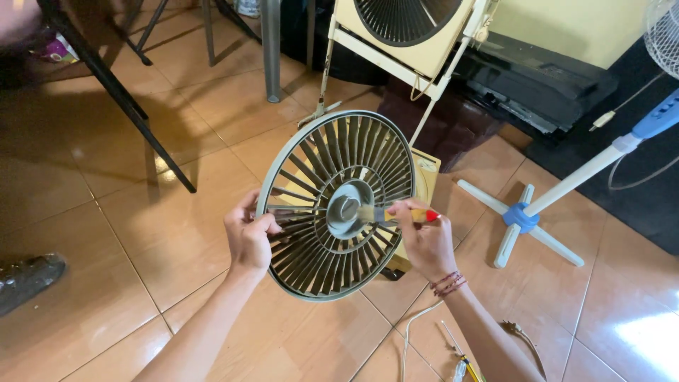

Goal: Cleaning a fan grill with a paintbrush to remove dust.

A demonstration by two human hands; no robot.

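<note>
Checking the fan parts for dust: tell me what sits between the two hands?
The round grey fan grille, with the paintbrush across its hub, between left hand and right hand, head view.

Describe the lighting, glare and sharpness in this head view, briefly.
Head view: strong light from the right throws bright glare on the glossy floor tiles; table legs cast soft shadows; the round fan grille, left hand and right hand with the paintbrush are sharp; straight lines bow slightly near the edges, wide-angle style.

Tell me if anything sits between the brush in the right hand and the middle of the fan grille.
Nothing visible does. The right hand holds the paintbrush with its bristles already on the hub of the round fan grille, which the left hand grips at the rim.
</note>
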